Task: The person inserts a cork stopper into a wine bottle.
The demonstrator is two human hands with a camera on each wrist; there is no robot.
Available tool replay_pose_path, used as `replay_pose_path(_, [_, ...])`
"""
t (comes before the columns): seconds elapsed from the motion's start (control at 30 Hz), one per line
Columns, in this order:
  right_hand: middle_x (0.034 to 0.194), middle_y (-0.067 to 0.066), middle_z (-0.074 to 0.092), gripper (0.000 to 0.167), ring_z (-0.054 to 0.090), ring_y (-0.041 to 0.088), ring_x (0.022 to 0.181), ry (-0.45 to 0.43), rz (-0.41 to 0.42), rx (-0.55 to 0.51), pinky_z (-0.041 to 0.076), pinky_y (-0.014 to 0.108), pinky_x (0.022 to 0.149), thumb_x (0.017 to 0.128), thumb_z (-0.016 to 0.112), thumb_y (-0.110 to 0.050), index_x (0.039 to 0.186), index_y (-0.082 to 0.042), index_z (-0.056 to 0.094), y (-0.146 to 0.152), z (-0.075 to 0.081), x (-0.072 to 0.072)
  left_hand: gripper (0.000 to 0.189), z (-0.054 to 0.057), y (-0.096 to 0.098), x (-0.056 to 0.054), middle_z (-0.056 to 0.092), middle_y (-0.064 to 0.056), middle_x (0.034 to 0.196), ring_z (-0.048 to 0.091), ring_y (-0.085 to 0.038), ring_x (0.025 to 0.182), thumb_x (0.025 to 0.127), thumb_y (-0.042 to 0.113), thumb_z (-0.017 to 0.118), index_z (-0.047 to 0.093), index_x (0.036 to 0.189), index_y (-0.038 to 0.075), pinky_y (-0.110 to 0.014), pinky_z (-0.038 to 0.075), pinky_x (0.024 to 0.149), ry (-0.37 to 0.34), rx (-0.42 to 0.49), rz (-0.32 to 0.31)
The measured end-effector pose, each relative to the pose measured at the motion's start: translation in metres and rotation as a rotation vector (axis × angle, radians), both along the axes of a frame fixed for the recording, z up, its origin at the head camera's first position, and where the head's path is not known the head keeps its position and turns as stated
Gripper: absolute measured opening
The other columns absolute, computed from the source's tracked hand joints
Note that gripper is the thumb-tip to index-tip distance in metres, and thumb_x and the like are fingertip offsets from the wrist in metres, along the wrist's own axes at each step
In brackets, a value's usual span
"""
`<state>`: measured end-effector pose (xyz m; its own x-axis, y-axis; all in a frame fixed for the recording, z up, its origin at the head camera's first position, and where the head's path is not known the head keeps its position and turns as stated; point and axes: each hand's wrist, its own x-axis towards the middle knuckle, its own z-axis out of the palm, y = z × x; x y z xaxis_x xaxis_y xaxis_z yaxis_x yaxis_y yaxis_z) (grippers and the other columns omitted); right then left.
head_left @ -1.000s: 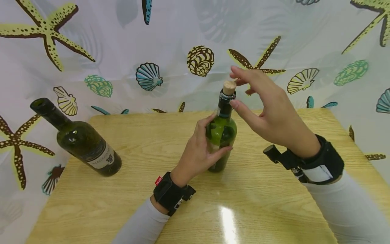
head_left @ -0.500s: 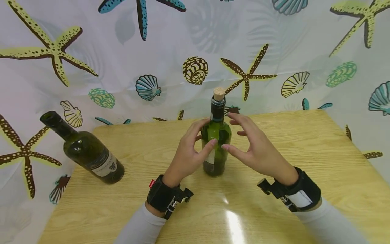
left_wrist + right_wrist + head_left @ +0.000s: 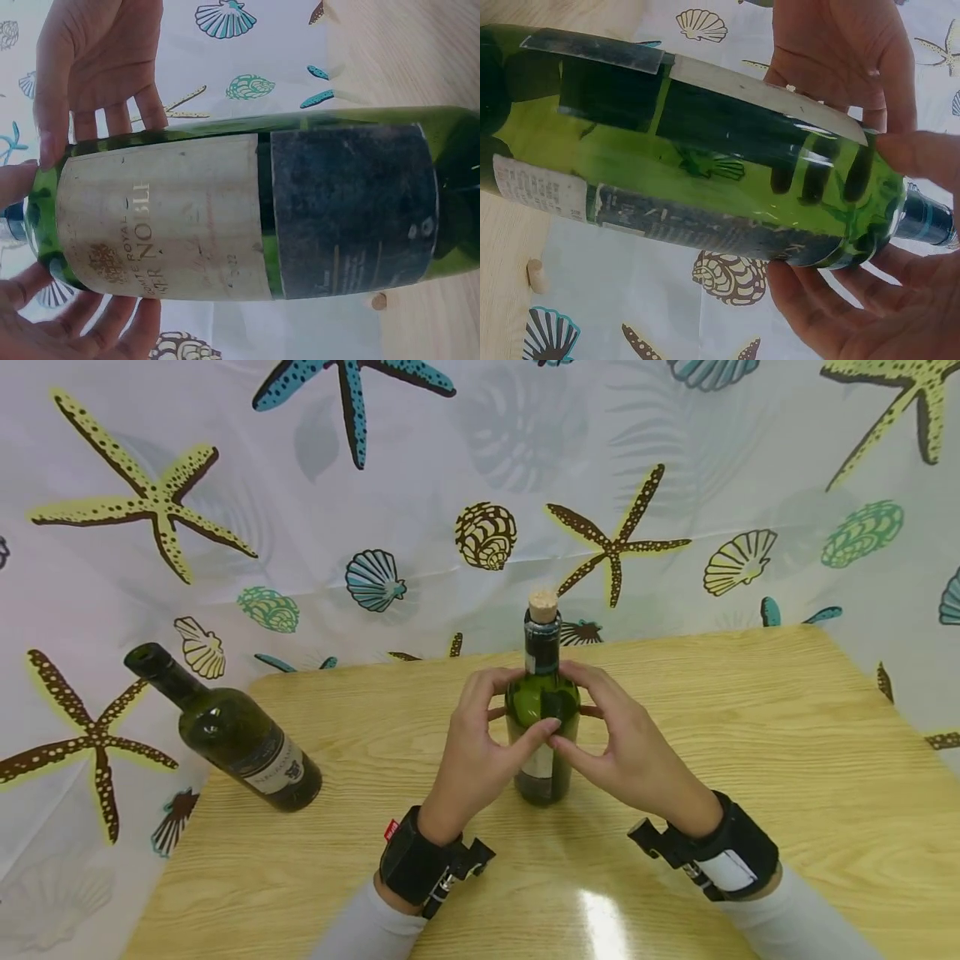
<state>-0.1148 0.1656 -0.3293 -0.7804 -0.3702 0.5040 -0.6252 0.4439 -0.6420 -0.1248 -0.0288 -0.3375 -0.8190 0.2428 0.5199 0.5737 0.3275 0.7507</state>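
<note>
1. Your left hand (image 3: 474, 745) and right hand (image 3: 639, 753) both grip the green bottle (image 3: 540, 697), fingers curled round its shoulders from either side.
2. Your thumb tips meet, or nearly so, across its front.
3. The green bottle stands upright on the wooden table (image 3: 367, 735), its neck topped by a protruding cork (image 3: 543, 607).
4. To your left, well apart, is a darker bottle (image 3: 243, 735).
5. Behind the table hangs a cloth (image 3: 420, 468) printed with starfish and shells.
</note>
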Motion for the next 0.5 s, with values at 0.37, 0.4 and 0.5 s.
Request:
replay_pose_path(0.37, [0.139, 0.017, 0.042, 0.079, 0.053, 0.03, 0.12, 0.059, -0.055, 0.048, 0.052, 0.046, 0.091, 0.078, 0.087, -0.011, 0.143, 0.002, 0.045, -0.001, -0.006, 0.0, 0.063, 0.001, 0.004, 0.002, 0.047, -0.011, 0.139, 0.051, -0.025, 0.123, 0.094, 0.034, 0.072, 0.044, 0.144, 0.009, -0.044, 0.05, 0.094, 0.019, -0.097, -0.009])
replay_pose_path(0.4, [0.139, 0.015, 0.045, 0.079, 0.055, 0.028, 0.119, 0.06, -0.041, 0.044, 0.053, 0.047, 0.089, 0.078, 0.088, -0.011, 0.144, 0.0, 0.045, 0.0, -0.006, -0.001, 0.062, 0.001, 0.002, 0.001, 0.046, -0.011, 0.142, 0.05, -0.026, 0.126, 0.095, 0.029, 0.071, 0.043, 0.147, 0.011, -0.047, 0.05, 0.096, -0.013, -0.072, -0.06])
replay_pose_path(0.5, [0.141, 0.013, 0.049, 0.079, 0.055, 0.029, 0.123, 0.031, 0.011, 0.029, 0.054, 0.049, 0.089, 0.08, 0.086, -0.011, 0.146, -0.006, 0.043, 0.005, -0.006, -0.004, 0.061, 0.002, -0.001, -0.002, 0.048, -0.008, 0.145, 0.051, -0.024, 0.128, 0.096, 0.018, 0.07, 0.042, 0.15, 0.014, -0.05, 0.05, 0.096, -0.076, -0.043, -0.153])
